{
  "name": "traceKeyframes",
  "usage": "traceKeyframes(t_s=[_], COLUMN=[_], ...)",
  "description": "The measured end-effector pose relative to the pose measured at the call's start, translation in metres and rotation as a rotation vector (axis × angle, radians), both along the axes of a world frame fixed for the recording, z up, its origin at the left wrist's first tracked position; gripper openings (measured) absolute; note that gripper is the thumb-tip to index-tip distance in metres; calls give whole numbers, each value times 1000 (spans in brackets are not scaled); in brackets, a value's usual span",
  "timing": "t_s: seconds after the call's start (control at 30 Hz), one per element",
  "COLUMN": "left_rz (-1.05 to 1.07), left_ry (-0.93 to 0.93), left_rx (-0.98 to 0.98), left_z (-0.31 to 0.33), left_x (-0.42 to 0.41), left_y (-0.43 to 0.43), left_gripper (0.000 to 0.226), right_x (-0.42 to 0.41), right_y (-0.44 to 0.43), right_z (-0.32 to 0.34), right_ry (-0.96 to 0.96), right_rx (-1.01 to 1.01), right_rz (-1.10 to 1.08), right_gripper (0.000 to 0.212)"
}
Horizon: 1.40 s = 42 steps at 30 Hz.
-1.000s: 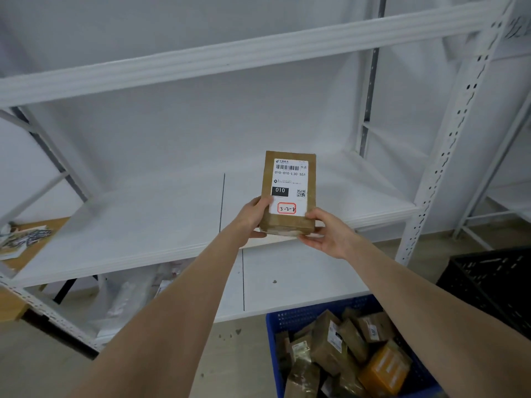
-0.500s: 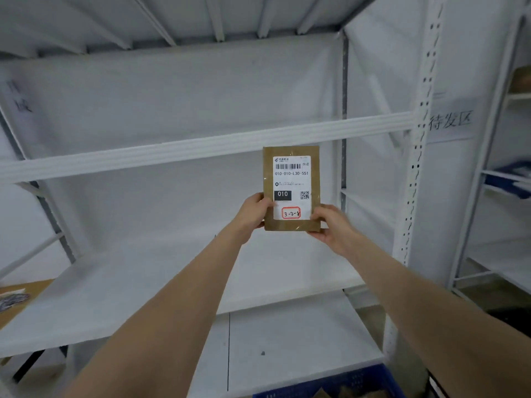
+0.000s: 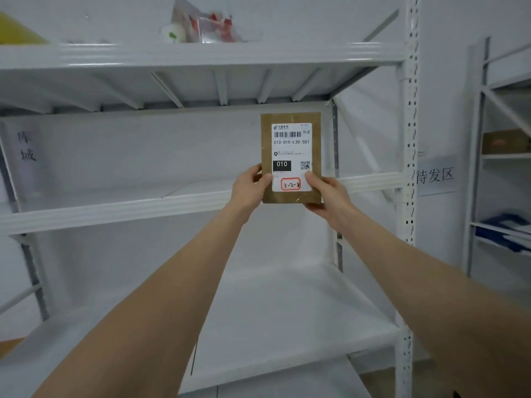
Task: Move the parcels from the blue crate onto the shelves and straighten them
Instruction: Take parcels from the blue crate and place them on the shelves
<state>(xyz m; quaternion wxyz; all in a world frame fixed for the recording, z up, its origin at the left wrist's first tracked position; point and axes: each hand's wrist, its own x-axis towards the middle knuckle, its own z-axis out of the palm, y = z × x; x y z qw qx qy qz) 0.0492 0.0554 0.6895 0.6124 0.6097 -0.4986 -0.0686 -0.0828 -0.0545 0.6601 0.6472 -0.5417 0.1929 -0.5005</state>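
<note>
I hold a flat brown parcel (image 3: 290, 119) upright in front of the white shelving unit, its white shipping label facing me. A red-framed sticker on the label reads 3-2-8. My left hand (image 3: 248, 188) grips its lower left edge and my right hand (image 3: 326, 193) grips its lower right corner. The parcel is raised in front of the middle shelf (image 3: 115, 209), whose board lies behind its bottom edge. The blue crate is out of view.
A lower shelf board (image 3: 287, 317) lies below my arms. The top shelf (image 3: 201, 54) carries a clear plastic bag (image 3: 201, 24) and something yellow (image 3: 17, 33). A perforated white upright (image 3: 409, 168) stands to the right; a second rack (image 3: 502, 182) with a carton lies beyond.
Both hands have lifted the parcel from the lower shelf level up to the middle shelf. My view has tilted upward, so the blue crate has dropped out of sight.
</note>
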Motion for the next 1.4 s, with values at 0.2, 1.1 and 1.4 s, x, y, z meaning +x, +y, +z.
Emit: traceKeyframes(t_s=[0.2,1.1,1.4], left_rz=[33,49,85], left_ry=[1,-5,43], left_rx=[-61,-25,14], left_z=[25,53,44], left_x=[29,14,19], left_y=[-18,-160,-174], left_gripper=[36,52,48], right_x=[32,34,48], right_y=[-12,-158,-174], right_z=[30,64,58], right_ry=[59,245,367], right_rx=[-105,-374,-493], right_rz=[-85,-559,-500], right_gripper=[39,23,33])
